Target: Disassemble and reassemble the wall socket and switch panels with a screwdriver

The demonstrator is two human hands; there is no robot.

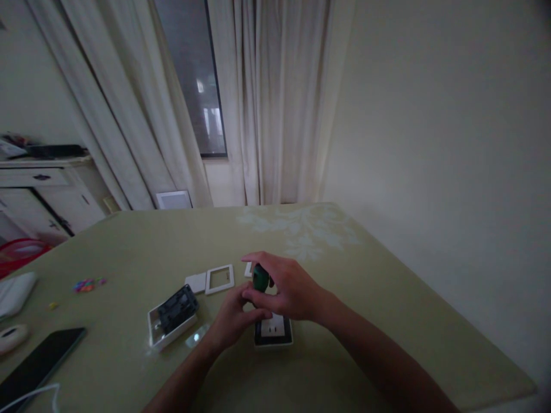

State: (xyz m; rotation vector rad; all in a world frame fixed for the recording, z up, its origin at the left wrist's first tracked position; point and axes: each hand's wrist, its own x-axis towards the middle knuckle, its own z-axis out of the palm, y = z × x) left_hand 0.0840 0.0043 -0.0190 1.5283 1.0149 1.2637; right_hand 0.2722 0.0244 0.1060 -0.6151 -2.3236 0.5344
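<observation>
Centrally, on the pale green worktop [344, 367] — 1 socket panel [273, 330], white face with dark surround, lying face up and partly covered by the hands. Above its far part, 1 green-handled tool [260, 278], held roughly upright; its lower end is hidden.

Right hand [286, 287]: fingers clamped on the green handle, index finger extended over its top. Left hand [236, 315]: set lower, beside the tool, thumb reaching across the panel; whether its fingers grip the tool or the panel, I cannot tell.

Left of the hands: 1 white box [174, 334], tilted black part [177, 308] resting in it; 1 small clear piece [197, 336], shiny, between box and left forearm. Just beyond: 1 white square frame [207, 283] and 1 flat white plate [196, 283], side by side. Behind the right hand, 1 further white piece [248, 269], mostly hidden.

Far left: 1 cluster of coloured bits [88, 284], 1 yellow bit [53, 306], 1 rounded white object [12, 338], 1 dark phone [43, 361] — white cable [37, 392] across its near end.
</observation>
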